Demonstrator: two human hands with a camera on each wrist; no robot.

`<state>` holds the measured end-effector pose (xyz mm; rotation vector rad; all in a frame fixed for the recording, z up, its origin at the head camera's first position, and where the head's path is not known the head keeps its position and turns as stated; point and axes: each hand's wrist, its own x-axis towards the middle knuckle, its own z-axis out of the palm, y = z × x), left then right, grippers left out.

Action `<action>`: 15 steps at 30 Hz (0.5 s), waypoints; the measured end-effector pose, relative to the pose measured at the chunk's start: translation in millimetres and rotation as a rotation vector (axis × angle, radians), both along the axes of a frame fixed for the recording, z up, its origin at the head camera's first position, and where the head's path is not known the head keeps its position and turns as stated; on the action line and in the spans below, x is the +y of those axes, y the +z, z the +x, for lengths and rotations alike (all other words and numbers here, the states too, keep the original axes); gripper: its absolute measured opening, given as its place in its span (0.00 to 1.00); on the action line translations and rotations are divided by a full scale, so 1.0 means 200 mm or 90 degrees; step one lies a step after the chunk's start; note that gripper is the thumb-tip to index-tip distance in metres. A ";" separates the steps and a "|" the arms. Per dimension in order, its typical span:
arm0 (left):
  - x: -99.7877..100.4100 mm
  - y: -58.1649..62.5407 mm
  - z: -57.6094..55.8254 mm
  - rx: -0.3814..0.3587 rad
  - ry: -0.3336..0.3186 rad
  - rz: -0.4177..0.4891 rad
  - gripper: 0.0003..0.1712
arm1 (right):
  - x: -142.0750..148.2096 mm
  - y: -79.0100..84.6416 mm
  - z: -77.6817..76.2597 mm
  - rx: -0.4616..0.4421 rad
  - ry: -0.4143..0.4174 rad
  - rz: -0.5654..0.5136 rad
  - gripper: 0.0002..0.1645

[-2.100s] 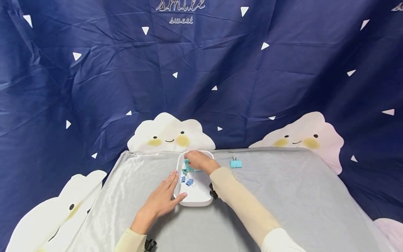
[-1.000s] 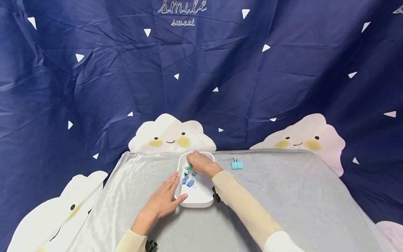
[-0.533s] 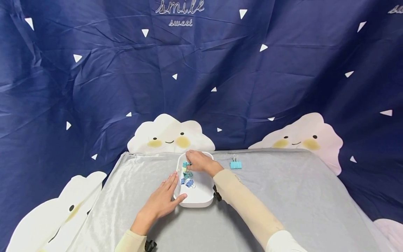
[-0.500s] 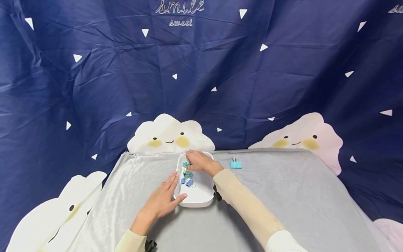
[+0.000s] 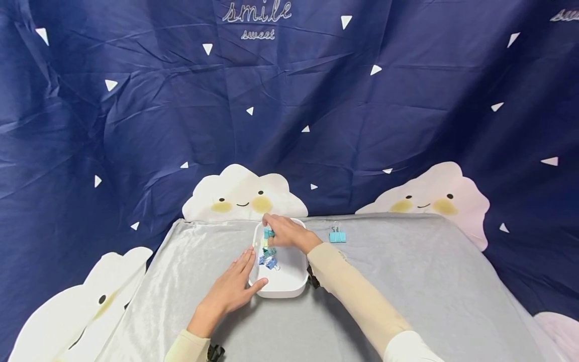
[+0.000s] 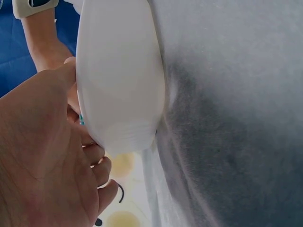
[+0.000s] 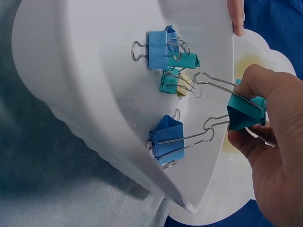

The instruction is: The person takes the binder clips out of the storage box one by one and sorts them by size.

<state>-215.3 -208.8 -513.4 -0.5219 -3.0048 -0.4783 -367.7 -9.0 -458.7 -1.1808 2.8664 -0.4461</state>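
Grey cloth (image 5: 407,271): turquoise metal clip (image 5: 337,237)
Right hand (image 5: 287,232): pinches teal binder clip (image 7: 245,112), partly hiding white plastic tray (image 5: 284,282)
Left hand (image 5: 231,282): outstretched

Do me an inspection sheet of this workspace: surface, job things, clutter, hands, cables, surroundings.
Surface: grey cloth with soft creases.
Job's things: white tray holding blue clips, teal clips and a yellow clip; a loose turquoise clip on the cloth, right of the tray.
Clutter: nothing seen.
Hands: left hand rests on the tray's rim; right hand pinches another teal clip by the tray's far end.
Cables: nothing seen.
Surroundings: navy backdrop printed with white triangles and smiling clouds.
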 end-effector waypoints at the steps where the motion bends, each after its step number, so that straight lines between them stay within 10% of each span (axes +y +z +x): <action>1: 0.00 0.00 0.00 0.001 -0.001 0.000 0.53 | 0.00 0.00 0.00 0.002 0.002 0.007 0.28; 15: 0.00 -0.01 -0.01 -0.007 0.004 0.004 0.54 | 0.07 0.02 0.00 -0.009 -0.011 -0.014 0.12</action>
